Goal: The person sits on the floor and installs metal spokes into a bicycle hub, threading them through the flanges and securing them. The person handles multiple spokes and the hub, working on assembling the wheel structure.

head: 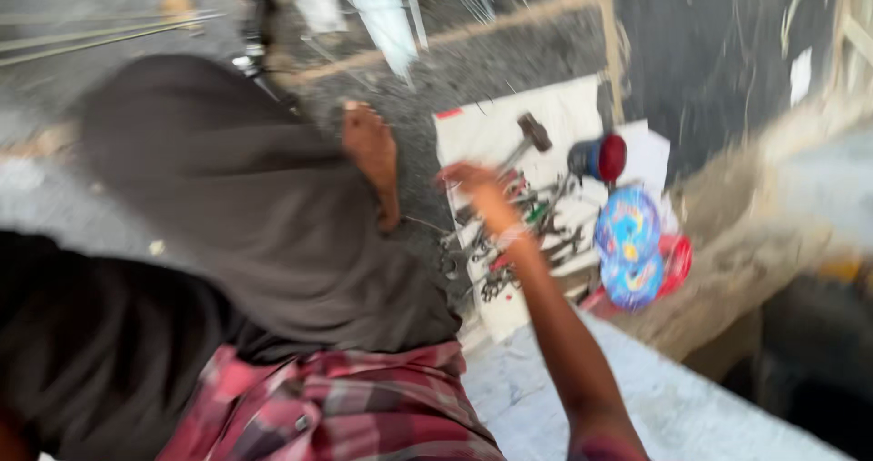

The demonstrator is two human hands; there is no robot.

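The right hand (473, 184) is being extended over a white board (482, 134) strewn with tools (532, 229); its grip cannot be told through blur. A hammer (526, 143) is lying just beyond it, handle apparently angled toward the hand. The left hand is not being shown.

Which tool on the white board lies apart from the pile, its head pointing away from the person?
The hammer: it lies at the white board's far end, beyond the right hand, while the other tools are heaped together.

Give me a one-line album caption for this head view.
Right hand reaching into scattered tools on a white board, hammer nearby.
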